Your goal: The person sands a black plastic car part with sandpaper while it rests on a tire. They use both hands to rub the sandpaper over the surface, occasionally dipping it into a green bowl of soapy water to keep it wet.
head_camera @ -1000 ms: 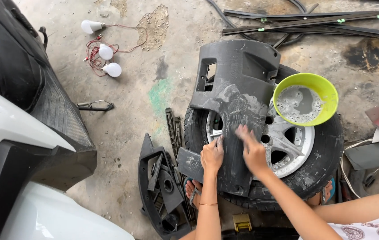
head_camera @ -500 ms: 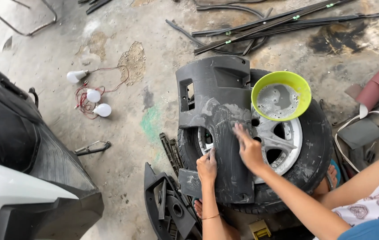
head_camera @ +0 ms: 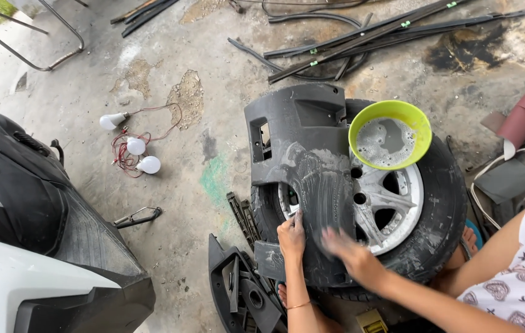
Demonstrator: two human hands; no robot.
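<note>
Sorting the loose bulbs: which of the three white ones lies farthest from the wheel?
The upper-left bulb, apart from the other two bulbs, which lie close together nearer the wheel.

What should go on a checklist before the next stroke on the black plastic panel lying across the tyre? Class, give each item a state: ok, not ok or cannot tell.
1. Left hand steadies the black plastic panel at its lower left edge: ok.
2. Right hand is on the panel's soapy lower face: ok, though it is motion-blurred.
3. What the right hand holds, a cloth or abrasive sheet: cannot tell.
4. Panel rests across the wheel and tyre: ok, but how firmly it sits, cannot tell.
5. Green bowl of foamy water sits on the wheel beside the panel, within reach: ok.
6. Bowl clear of the panel's edge: not ok, they appear to touch.
</note>
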